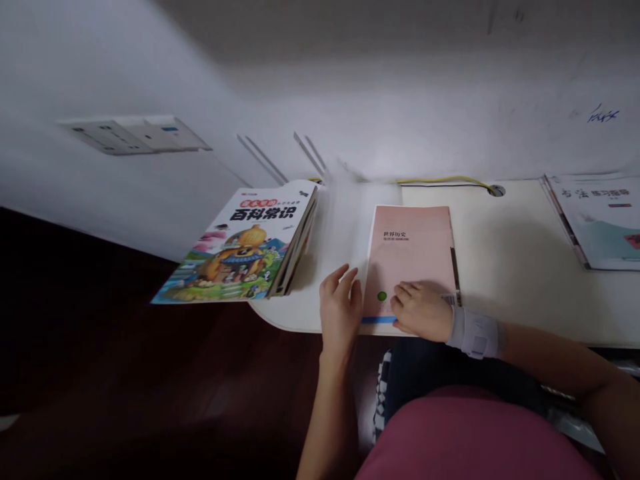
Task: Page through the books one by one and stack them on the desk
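Observation:
A pink book [410, 257] with a Chinese title, a green dot and a blue strip at its lower edge lies on the white desktop in front of me. My right hand [420, 311], with a grey band at the wrist, rests on the lower right of its cover, fingers slightly bent and gripping nothing visible. Beside the book's lower left edge is my left hand [341, 303], fingers apart and holding nothing. Whether it touches the book's edge I cannot tell.
A stack of books with a colourful cartoon cover [240, 253] sits at the desktop's left end, overhanging its edge. More books [603, 223] lie at the far right. A yellow cable [445, 179] runs along the wall to a cable hole [496, 191]. A switch panel [137, 135] is on the left wall.

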### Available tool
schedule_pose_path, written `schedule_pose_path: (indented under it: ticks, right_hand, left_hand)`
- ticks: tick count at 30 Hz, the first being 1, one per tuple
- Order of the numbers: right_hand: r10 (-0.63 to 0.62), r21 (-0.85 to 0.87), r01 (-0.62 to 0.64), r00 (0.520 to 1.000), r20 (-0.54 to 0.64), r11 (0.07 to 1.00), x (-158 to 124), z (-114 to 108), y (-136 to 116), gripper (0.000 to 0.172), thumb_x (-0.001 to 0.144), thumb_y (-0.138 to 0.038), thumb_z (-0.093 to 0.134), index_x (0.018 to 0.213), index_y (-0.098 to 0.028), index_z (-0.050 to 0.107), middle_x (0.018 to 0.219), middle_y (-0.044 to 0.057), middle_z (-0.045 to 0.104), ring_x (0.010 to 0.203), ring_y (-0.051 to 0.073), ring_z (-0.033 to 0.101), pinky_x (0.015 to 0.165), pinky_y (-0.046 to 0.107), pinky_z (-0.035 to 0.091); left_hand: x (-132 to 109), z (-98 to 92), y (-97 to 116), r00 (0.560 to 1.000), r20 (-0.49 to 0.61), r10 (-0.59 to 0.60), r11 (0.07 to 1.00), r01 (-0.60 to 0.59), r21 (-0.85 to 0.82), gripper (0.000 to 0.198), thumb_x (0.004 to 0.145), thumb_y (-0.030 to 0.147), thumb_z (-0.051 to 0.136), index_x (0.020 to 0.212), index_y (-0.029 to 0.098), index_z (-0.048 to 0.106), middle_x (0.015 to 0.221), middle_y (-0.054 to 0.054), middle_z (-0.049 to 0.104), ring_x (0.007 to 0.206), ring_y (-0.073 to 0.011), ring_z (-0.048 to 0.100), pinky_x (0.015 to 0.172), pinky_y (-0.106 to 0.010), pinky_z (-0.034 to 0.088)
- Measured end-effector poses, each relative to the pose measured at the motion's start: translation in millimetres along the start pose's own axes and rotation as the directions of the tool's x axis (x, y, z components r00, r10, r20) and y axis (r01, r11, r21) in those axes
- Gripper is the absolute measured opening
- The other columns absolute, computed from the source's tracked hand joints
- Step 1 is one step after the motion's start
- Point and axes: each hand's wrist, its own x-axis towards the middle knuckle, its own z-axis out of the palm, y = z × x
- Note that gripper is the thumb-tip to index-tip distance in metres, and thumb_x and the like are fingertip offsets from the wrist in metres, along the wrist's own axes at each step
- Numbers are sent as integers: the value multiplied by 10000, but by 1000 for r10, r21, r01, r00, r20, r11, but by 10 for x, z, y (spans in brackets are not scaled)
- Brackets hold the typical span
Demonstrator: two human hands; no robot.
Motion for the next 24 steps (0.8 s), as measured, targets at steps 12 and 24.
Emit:
schedule_pose_path:
  ticks: [12, 24]
  right_hand:
    - [582, 693, -252, 759, -291, 675, -477, -107, 119, 196, 868, -225, 457, 956, -183, 626, 772, 33, 666, 641, 133, 616, 618, 246, 499]
    - [663, 18, -664, 744, -84, 747, -2152, -152, 705, 486, 952, -390, 352, 1383, -183, 443, 1436, 194, 419, 1351, 298, 352, 1042, 505, 342]
  left_hand:
    - [-121, 32, 778, 992, -36, -119, 872, 87, -483, 511, 992, 384, 156, 1488, 282, 85, 1540, -121, 223, 1372, -215, 341, 1031, -382, 429]
    - [-270, 907, 1799, 654, 581, 485, 871, -423, -250, 645, 856, 577, 477, 1425, 290, 377, 1516, -142, 300, 1380, -468, 188, 1008, -760, 148]
